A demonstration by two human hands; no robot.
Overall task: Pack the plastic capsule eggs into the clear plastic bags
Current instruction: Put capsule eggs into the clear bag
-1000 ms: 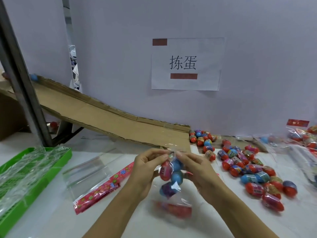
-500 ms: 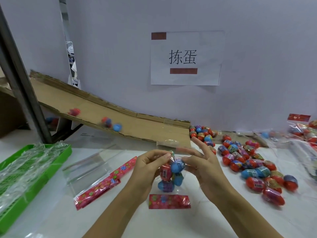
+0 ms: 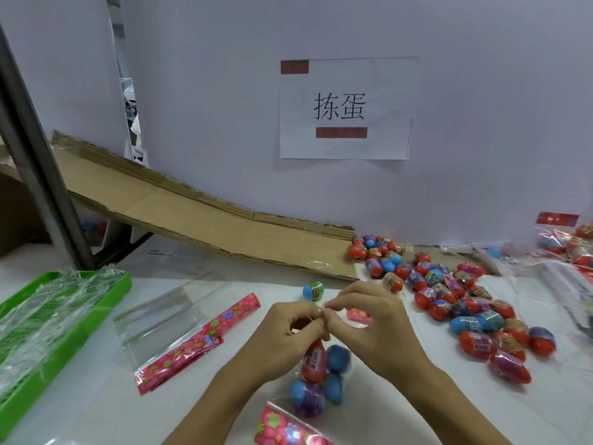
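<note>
White tabletop point(image 3: 80, 409) under a pale wall with a paper sign point(image 3: 348, 107), and a cardboard ramp point(image 3: 199, 216) runs down from ten o'clock toward the heap of loose capsule eggs point(image 3: 465, 303) spread out at three o'clock. One bag is well under way: the filled clear bag point(image 3: 316, 377) sits at six o'clock, just below the hands, with a red egg, blue ones and a purple-blue one bunched inside and its flowered header card lying toward the camera. Both hands work its neck: the left hand point(image 3: 285, 335) and right hand point(image 3: 372, 329) have their fingers curled, tips meeting, pinching the gathered plastic at the top (closing it, I'd judge, though the seal itself is hidden). Plenty left: dozens of eggs unbagged, one stray blue-green egg point(image 3: 313, 290) at twelve o'clock from the hands, empty bags point(image 3: 173, 326) with red flowered strips waiting at nine o'clock beside a green tray point(image 3: 106, 300). Packed bags point(image 3: 568, 242) look stacked at two o'clock.
</note>
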